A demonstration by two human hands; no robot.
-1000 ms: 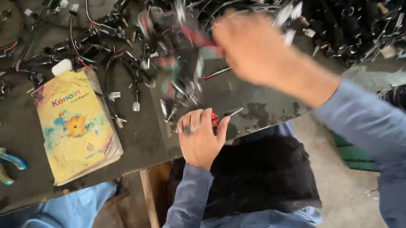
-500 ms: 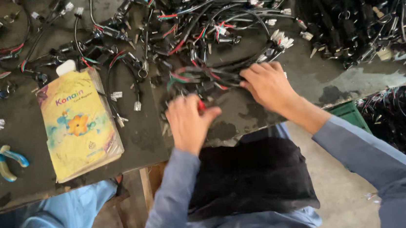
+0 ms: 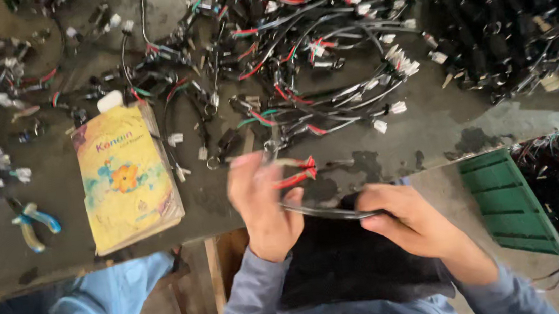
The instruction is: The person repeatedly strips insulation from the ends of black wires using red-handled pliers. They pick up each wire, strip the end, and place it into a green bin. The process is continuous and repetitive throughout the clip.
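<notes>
On the big dark table (image 3: 425, 131), the tangled wire heap (image 3: 311, 53) sits at twelve o'clock. The left hand (image 3: 264, 209) and right hand (image 3: 403, 217), both closed, pinch one thin black wire (image 3: 328, 212) with red ends (image 3: 301, 172). Pulling hard could snap it.

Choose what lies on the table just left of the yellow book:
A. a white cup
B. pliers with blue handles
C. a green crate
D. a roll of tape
B: pliers with blue handles lie on the dark table just left of the yellow book, apart from it; the green crate is far off to the right.
</notes>
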